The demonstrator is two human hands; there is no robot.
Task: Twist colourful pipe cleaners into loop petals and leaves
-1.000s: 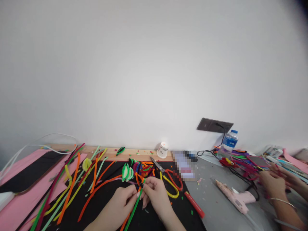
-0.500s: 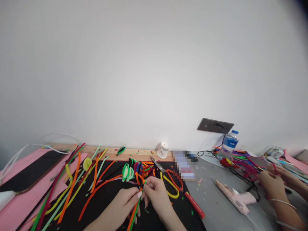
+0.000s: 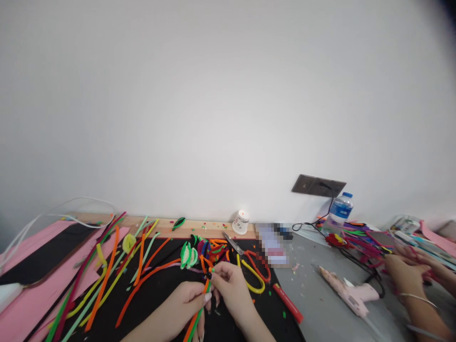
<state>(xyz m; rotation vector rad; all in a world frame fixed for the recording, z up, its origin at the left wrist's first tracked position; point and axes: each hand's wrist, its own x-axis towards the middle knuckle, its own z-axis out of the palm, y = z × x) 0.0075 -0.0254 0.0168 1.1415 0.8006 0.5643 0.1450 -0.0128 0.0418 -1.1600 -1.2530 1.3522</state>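
My left hand (image 3: pixel 188 304) is closed around a bundle of orange and green pipe cleaners (image 3: pixel 194 325), whose ends hang down toward me. At the top of the bundle my right hand (image 3: pixel 228 285) pinches beside a small black wrapped part (image 3: pixel 208 275). Orange loops rise just above it. Behind my fingers lies a heap of orange, purple and red pipe-cleaner pieces (image 3: pixel 215 249), next to a green and white curled piece (image 3: pixel 188 255). Scissors (image 3: pixel 249 266) with red and yellow handles rest to the right of my right hand.
Loose pipe cleaners (image 3: pixel 107 280) spread over the left side. A white paper cup (image 3: pixel 241 223) stands near the wall. Rightward are a red tube (image 3: pixel 288 303), a pink glue gun (image 3: pixel 351 292), a water bottle (image 3: pixel 339 213) and a co-worker's hands (image 3: pixel 409 273) holding red pipe cleaner.
My left hand has slid slightly down and left along the pipe-cleaner bundle. My right hand stays pinched at its top. The co-worker's hands have shifted a little.
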